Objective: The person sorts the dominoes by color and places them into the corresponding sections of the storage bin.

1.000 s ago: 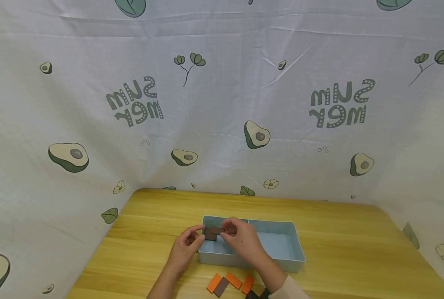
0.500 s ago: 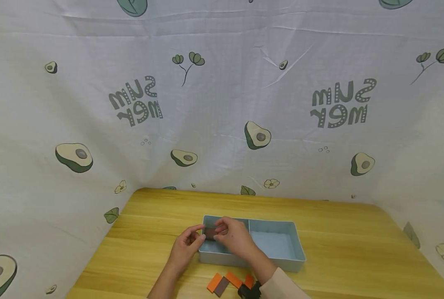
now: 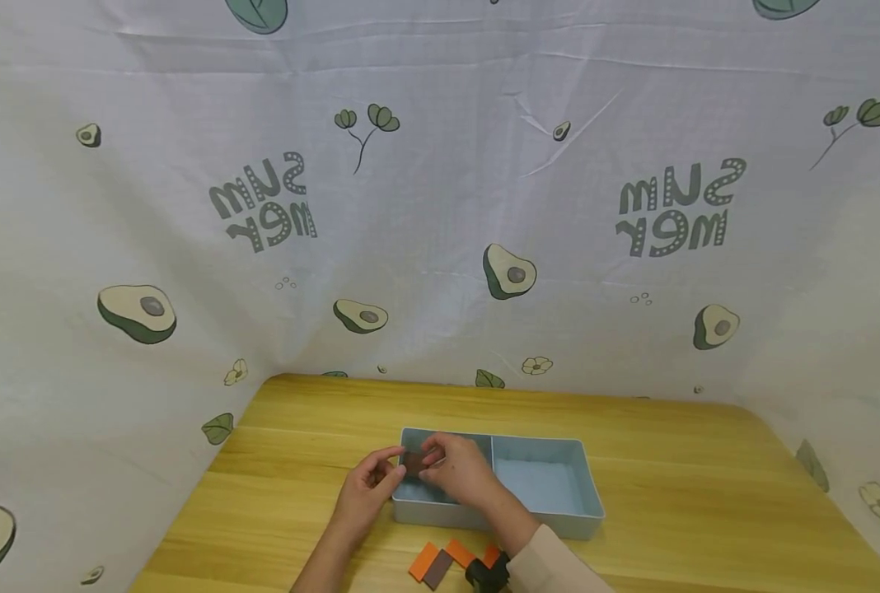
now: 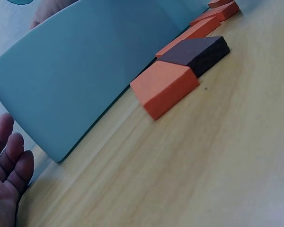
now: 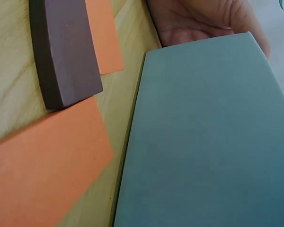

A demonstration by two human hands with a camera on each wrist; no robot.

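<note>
A light blue box [image 3: 551,486] with two compartments stands on the table. Against its left end wall, inside the left compartment, shows a dark brown block [image 3: 414,464]. My right hand [image 3: 461,473] reaches into that compartment and pinches at the block's right side between thumb and fingers, which partly cover it. My left hand [image 3: 364,487] is at the box's left end, thumb and index fingertips right at the rim and spread apart. In the left wrist view its other fingers [image 4: 20,170] lie loosely bent beside the box's corner.
In front of the box lie several orange blocks [image 3: 423,562] and a dark brown block [image 3: 437,570], close together. The black wrist camera [image 3: 488,573] under my right arm covers part of this group. A patterned cloth [image 3: 440,206] hangs behind the wooden table [image 3: 670,486].
My right hand has moved left, carrying a brown block towards the left end of the left compartment. The left hand stays at the rim. The right sleeve and wrist camera have shifted left too.
</note>
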